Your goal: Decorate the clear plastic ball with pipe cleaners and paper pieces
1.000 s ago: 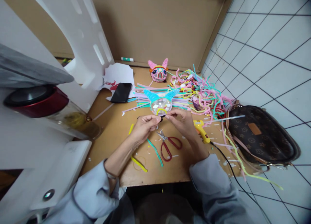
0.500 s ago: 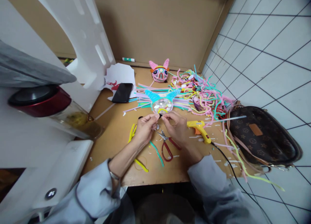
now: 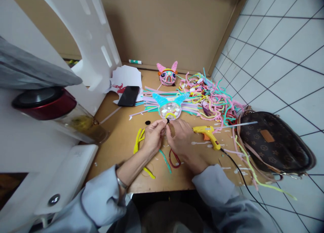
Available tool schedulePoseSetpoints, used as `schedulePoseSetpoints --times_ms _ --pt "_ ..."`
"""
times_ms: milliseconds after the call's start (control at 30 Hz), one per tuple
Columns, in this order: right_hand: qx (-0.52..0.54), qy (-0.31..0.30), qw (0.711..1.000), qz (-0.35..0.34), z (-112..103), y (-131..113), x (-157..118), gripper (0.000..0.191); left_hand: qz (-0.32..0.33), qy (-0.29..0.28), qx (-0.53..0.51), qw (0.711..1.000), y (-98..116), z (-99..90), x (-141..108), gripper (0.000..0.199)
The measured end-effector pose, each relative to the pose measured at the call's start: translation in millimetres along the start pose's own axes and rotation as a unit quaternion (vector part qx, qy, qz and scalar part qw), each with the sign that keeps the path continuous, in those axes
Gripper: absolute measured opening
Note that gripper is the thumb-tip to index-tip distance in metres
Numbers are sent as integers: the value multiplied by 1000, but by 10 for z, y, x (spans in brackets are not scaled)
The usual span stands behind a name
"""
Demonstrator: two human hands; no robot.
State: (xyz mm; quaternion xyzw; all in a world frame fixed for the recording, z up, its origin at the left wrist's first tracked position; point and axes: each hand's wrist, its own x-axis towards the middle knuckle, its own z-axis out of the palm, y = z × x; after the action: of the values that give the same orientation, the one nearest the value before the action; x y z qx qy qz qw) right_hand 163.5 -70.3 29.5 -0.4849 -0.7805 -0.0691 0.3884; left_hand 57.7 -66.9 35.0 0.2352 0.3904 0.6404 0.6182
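Between the fingertips of my left hand (image 3: 154,134) is a small black fuzzy piece (image 3: 167,120), which looks like pipe cleaner. My right hand (image 3: 180,134) has its fingers bent in against the same piece from the other side. Just beyond them lies a clear round shape with blue fuzzy ears (image 3: 170,110) and a yellow arc on it. A black fuzzy disc (image 3: 147,122) rests left of my hands. Red-handled scissors (image 3: 175,160) lie partly hidden under my right hand. Yellow pipe cleaners (image 3: 137,142) and a teal one (image 3: 165,161) are nearby.
A yellow glue gun (image 3: 209,133) with a black cord lies to the right, near a brown handbag (image 3: 273,138). Behind are a pink-eared craft head (image 3: 167,76) and tangled pipe cleaners (image 3: 215,98). A phone (image 3: 129,96) and a glass bottle (image 3: 83,121) are leftward.
My right hand has shifted left over the scissors, covering their blades, and its fingers have curled at the black piece. The black disc now shows fully beside my left hand.
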Motion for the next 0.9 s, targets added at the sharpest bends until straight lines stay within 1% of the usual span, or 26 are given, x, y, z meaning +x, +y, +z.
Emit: schedulePoseSetpoints --times_ms 100,267,433,600,800,900 --pt "-15 -1 1000 -3 -1 0 3 13 -1 7 -8 1000 -1 1 4 36" --pt "-27 0 1000 -13 9 34 -5 13 -28 17 -23 999 -9 -5 6 37" --pt "-13 -13 1000 -1 -1 64 -5 16 -37 -4 -23 999 -18 -23 11 37" --pt "-15 -3 1000 -13 3 95 11 16 -49 -21 -18 998 -35 -46 27 39" --pt "22 -9 1000 -20 -54 162 71 10 -25 -32 -7 999 -43 -46 9 42" --pt "30 -5 999 -39 -101 190 111 5 -18 -33 1 999 -51 -27 -8 42"
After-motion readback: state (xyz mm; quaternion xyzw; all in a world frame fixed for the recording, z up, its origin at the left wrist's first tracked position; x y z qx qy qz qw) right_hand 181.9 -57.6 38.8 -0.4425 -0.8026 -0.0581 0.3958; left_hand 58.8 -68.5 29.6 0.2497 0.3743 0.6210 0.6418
